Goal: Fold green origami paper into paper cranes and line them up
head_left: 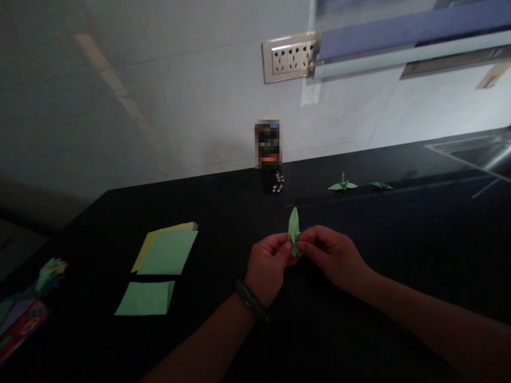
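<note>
Between my two hands is a light green origami piece [294, 223], folded narrow with one pointed flap standing up and small folds at its lower end. The fingers of my left hand [269, 263] are closed on its left side. My right hand [333, 255] pinches it from the right, thumb and forefinger together. Both hands are just above the black countertop [223, 330]. Beyond them sit a green paper crane [343, 184] with spread wings and a smaller, darker green folded paper [382, 185] to its right.
Left of my hands lie a stack of green and yellow paper [167, 252] and a separate green sheet [146, 298]. A colourful packet [24, 330] is at the far left. A blurred-out phone-like object [269, 143] leans on the wall below a socket panel [291, 57], with a beaded item [278, 182] before it.
</note>
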### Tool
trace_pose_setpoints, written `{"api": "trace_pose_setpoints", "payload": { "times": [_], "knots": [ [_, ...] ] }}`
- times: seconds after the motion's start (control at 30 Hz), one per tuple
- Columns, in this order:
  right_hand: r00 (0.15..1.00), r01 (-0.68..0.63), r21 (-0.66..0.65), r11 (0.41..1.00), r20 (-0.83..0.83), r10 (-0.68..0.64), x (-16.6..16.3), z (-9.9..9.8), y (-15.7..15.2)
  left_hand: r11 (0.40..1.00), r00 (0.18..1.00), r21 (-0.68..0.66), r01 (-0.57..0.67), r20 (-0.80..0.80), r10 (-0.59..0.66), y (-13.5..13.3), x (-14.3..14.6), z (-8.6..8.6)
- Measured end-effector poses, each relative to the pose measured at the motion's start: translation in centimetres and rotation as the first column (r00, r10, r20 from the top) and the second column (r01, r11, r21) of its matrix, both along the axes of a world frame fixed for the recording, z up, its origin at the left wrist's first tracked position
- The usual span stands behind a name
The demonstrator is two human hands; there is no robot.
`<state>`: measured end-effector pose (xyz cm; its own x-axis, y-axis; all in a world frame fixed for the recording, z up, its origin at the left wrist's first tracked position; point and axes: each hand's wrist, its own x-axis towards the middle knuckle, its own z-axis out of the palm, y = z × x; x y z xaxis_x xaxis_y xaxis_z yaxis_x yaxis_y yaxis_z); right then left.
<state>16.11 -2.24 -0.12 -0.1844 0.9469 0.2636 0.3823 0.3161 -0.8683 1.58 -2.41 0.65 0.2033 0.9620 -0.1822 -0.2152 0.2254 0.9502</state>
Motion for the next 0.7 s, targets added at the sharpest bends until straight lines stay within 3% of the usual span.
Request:
{"api": "trace_pose_setpoints", "payload": {
  "times": [0.1,0.27,0.4,0.53,0.6,0.7],
  "knots": [
    [0.984,0.048,-0.087,0.995,-0.168,-0.062,0.1,-0.6,0.4,0.996,0.989,0.074,0.046,-0.141,-0.035,-0.1,0.0,0.3],
    [0.957,-0.030,-0.166,0.986,-0.291,-0.019,0.6,0.1,0.9,0.973,0.954,0.220,0.066,-0.301,0.003,0.1,-0.4,0.0],
    [0.973,-0.073,-0.249,0.966,-0.232,0.014,1.1,0.7,1.2,0.960,0.943,0.272,0.059,-0.331,0.036,0.2,-0.9,-0.3],
    [0.977,-0.119,-0.331,0.936,-0.208,0.051,1.1,0.4,1.0,0.966,0.963,0.259,-0.030,-0.251,0.097,0.6,-1.0,0.0],
    [0.978,-0.153,-0.272,0.950,-0.182,0.105,0.9,0.4,0.6,0.973,0.976,0.227,-0.045,-0.199,0.092,0.8,-0.9,0.2],
    [0.979,-0.202,-0.101,0.974,-0.014,0.202,0.5,0.6,-0.2,0.983,0.991,0.184,-0.017,-0.127,0.041,1.0,-0.8,0.4]
  ]
}}
